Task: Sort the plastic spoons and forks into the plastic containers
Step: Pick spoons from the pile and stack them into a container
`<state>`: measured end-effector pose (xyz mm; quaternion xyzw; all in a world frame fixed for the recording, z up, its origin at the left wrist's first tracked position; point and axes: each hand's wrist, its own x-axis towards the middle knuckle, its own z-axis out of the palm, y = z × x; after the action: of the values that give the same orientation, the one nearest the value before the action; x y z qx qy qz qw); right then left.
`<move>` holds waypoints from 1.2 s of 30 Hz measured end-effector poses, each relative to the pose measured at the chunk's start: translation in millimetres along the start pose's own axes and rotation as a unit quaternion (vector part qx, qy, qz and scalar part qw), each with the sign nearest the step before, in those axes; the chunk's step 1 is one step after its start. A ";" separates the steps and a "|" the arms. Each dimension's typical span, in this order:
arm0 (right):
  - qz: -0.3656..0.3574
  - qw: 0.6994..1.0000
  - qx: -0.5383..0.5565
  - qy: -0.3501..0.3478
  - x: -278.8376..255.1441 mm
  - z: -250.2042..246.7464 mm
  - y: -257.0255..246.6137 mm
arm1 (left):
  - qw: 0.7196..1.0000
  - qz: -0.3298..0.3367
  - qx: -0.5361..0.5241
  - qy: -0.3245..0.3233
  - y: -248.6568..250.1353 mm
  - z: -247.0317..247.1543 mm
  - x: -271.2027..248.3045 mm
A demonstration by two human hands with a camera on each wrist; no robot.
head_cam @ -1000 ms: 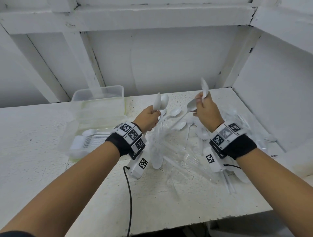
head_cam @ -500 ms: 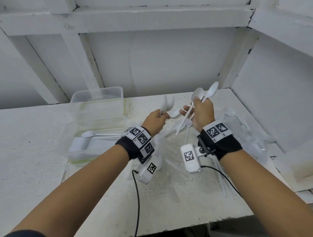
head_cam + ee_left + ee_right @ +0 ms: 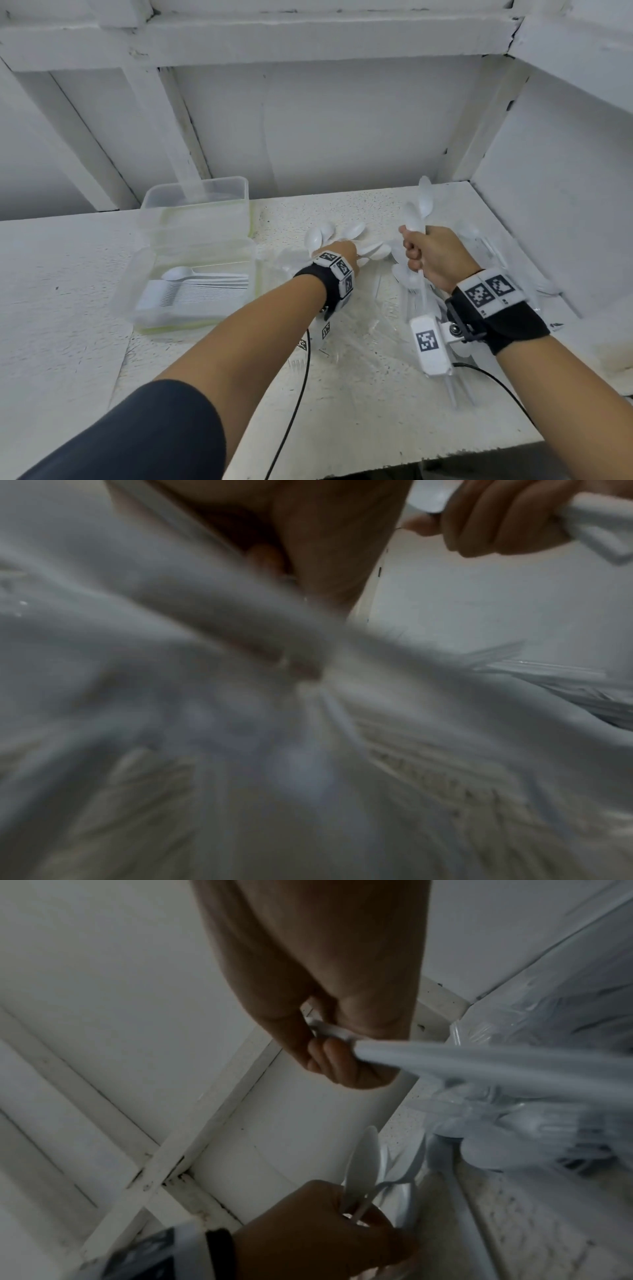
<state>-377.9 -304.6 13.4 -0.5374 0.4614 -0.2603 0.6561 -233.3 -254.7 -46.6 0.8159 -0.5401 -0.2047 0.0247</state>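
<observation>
Holding white spoons (image 3: pixel 416 214) by their thin handles, our right hand (image 3: pixel 433 257) makes a tight fist around them. Our left hand (image 3: pixel 339 255) grips more spoons (image 3: pixel 317 238) just beside it. They look light, bendy and slippery, so we grab low on the handles. Left of that hand sits the container (image 3: pixel 191 291) with stacked spoons, on a rough white table (image 3: pixel 342 394) with white walls around.

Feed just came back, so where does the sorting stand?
Partly done. A row of spoons already lies in the near container. Both hands hold more: the left hand and the right hand each grip a bunch of spoons. A mixed pile still lies on the table; the far container looks empty.
</observation>
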 end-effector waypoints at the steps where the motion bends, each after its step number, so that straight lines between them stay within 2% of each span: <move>1: 0.005 1.000 0.000 -0.004 -1.6 -0.4 0.8 | 1.000 -0.001 0.004 -0.014 0.4 -1.0 0.2; 5: 0.029 0.999 -0.023 -0.019 -5.3 -1.1 0.6 | 1.000 0.003 0.029 -0.009 -2.1 -1.4 -1.7; 10: -0.010 0.993 -0.119 0.003 3.3 -1.2 4.4 | 1.000 -0.018 -0.013 -0.004 0.0 -15.4 -5.9; 13: -0.014 0.983 -0.179 0.042 10.0 -0.6 8.3 | 0.994 0.003 -0.096 0.051 -2.5 -28.6 -11.6; 16: 0.027 0.971 -0.236 0.042 19.4 2.0 15.0 | 0.955 0.013 -0.269 0.128 -9.6 -44.9 -21.6; 18: 0.046 0.933 -0.355 0.027 26.5 7.5 21.0 | 0.922 0.017 -0.343 0.180 -14.7 -55.2 -28.7; 20: 0.030 0.867 -0.497 0.018 30.8 15.3 26.3 | 0.904 0.011 -0.371 0.213 -20.7 -63.9 -33.6; 21: 0.011 0.836 -0.548 0.017 32.2 19.7 29.2 | 0.899 0.005 -0.377 0.223 -24.2 -66.4 -34.7; 26: -0.047 0.724 -0.688 -0.011 30.2 37.7 41.0 | 0.891 -0.023 -0.399 0.213 -43.9 -67.4 -42.2; 27: -0.051 0.710 -0.702 -0.010 28.9 39.4 40.9 | 0.890 -0.026 -0.404 0.209 -47.5 -65.6 -44.0; 28: -0.046 0.713 -0.699 -0.010 28.8 40.3 40.3 | 0.889 -0.028 -0.408 0.207 -50.7 -63.8 -46.2; 29: -0.036 0.731 -0.681 -0.016 29.4 40.6 40.6 | 0.887 -0.031 -0.412 0.207 -53.7 -61.9 -48.4; 33: 0.023 0.836 -0.547 -0.043 30.2 42.2 45.8 | 0.887 -0.043 -0.415 0.200 -61.5 -57.2 -56.8; 36: 0.009 0.906 -0.421 -0.037 29.2 44.6 45.8 | 0.886 -0.050 -0.419 0.193 -64.9 -56.7 -62.0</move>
<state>-332.7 -295.2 -39.5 -0.7686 0.5088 -0.0155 0.3875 -176.9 -182.7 7.3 0.7787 -0.3473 -0.2519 0.4578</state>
